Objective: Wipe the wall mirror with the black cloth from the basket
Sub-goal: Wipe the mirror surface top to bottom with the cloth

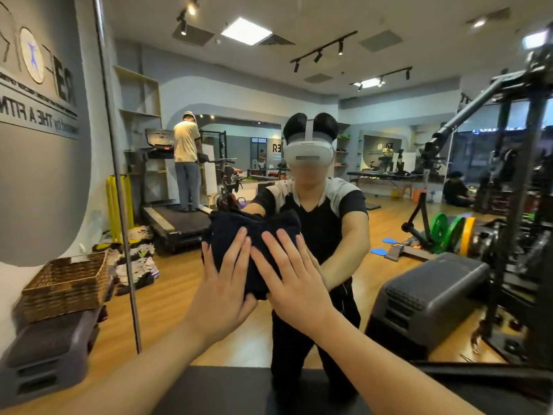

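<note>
gym wall mirror [389,175] | left hand [223,292], right hand [294,283] flat, pressing black cloth [254,235] | wicker basket [67,283] left

A grey step platform [45,354] sits at the left by the wall. Mirrored behind: a treadmill [173,217], green weight plates [446,232], and what looks like a rack [520,205].

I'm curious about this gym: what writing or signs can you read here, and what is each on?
"THE A FITN", letters mirrored and cut off at the edge: grey wall sign.
"RE", large, mirrored: same sign, above it.
"RE": far wall panel behind the person's headset, seen in the mirror.
Thin lines of small print on the sign: too small to read.
</note>
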Available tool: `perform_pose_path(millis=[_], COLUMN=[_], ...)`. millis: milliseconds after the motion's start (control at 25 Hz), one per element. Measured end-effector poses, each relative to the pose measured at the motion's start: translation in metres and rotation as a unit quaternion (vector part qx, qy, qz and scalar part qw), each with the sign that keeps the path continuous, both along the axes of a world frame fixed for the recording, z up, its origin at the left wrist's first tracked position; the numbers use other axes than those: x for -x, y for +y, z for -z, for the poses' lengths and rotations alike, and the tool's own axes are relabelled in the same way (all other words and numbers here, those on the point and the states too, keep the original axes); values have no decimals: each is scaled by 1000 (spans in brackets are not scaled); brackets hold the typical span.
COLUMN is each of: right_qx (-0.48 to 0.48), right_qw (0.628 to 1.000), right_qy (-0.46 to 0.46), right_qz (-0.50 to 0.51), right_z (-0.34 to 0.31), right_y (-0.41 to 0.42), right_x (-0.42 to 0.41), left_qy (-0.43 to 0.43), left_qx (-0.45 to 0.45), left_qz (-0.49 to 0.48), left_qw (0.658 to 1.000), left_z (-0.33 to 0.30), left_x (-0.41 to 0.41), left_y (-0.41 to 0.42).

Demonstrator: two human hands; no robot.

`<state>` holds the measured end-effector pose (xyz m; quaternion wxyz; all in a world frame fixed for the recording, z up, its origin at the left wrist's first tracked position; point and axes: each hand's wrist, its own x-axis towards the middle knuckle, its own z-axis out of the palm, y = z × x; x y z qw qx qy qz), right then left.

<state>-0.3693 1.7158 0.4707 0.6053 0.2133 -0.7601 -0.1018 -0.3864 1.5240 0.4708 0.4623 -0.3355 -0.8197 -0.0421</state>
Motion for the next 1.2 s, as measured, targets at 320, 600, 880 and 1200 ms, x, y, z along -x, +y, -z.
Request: perform_pose_path(millis=[320,600,880,1200], right_qx=[13,88,66,-23], right_qw=[1000,996,997,997], right_qy=[-5,7,-41,-73], right_qz=[20,9,-8,-3], right_z=[-51,-166,-135,-16], right_y=[120,99,-21,68], right_x=[-48,-51,-18,-42], left_qy=[18,59,50,12], left_qx=[-27,-36,-57,-43], left_qz=[75,81,7,-2], left_qw=[997,994,997,999], left_z=[-54,-176,-134,6], left_x=[-30,-27,-2,-35], left_y=[121,118,0,82])
